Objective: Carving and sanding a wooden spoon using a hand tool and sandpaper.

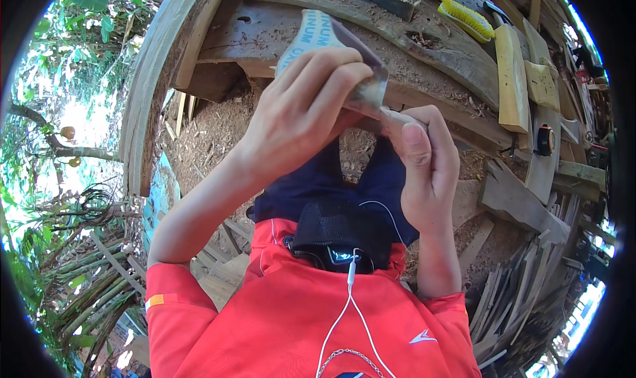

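Taking twelve as the top of the view, we find the sheet [322,35] just short of the twelve o'clock position, raised in front of the near edge of the wooden tabletop [255,35]. It shows a pale face with blue lettering and a darker, brownish side, and it bends over at the right, so we judge it thin and flexible. The left hand [291,116], toward eleven o'clock, has its fingers bent and closed over the sheet; most of the thumb is hidden from us. That broad hold probably stops the sheet from flapping.

The right hand [430,163], toward two o'clock, is curled nearly closed, thumb laid along the top, around a slim pale piece [399,118] whose tip meets the sheet's lower right corner. We cannot tell whether the piece is wood, nor whether sheet and piece are pressed together or merely overlap. The thumb seems placed to steady it from above, while both hands work over the lap, perhaps because the tabletop carries so much.

There, we see a yellow brush [467,19] between one and two o'clock and a light wood block [511,80] near two, both set off to the side, likely for reach without crowding the hands. A black-and-orange tape measure [545,140] sits close to three o'clock, and thin wooden strips [520,292] lean together around four.
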`<state>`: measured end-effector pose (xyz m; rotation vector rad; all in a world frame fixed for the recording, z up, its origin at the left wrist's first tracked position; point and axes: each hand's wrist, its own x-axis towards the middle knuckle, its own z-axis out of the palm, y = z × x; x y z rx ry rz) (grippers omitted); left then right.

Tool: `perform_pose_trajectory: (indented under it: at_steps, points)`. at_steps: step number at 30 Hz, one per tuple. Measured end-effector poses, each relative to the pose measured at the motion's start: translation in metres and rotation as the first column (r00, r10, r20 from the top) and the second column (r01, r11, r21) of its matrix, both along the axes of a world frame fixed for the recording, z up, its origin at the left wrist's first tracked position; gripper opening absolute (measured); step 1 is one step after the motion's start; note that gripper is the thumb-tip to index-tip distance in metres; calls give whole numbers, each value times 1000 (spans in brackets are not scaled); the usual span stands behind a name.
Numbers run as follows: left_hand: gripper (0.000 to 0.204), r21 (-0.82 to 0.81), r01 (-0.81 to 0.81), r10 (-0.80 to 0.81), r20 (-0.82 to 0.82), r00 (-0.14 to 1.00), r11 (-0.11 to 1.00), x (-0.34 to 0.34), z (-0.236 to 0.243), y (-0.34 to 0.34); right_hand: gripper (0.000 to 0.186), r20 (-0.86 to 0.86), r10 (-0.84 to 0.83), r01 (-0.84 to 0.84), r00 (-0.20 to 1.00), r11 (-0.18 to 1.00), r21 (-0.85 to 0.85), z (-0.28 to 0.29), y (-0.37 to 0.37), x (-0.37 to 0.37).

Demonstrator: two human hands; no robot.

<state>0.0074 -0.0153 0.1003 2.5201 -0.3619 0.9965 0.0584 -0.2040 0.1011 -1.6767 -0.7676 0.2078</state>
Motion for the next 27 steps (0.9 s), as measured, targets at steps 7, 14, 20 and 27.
perform_pose_trajectory:
  at_steps: [7,14,20,27]
  points:
    - [31,166,-5,13,-51,999,986,8,1,3,24,-162,78,-81,984,997,-9,12,1,7]
    - [33,-103,-62,54,-83,995,993,10,7,7,20,-17,-116,117,993,956,268,8,10,5]
    - [34,-466,-176,138,-113,984,867,16,17,-5,20,478,-229,246,848,969,28,-8,7,11]
    - [40,-650,-136,86,-109,990,747,25,12,-10,24,298,-293,298,909,954,29,-30,17,-5]
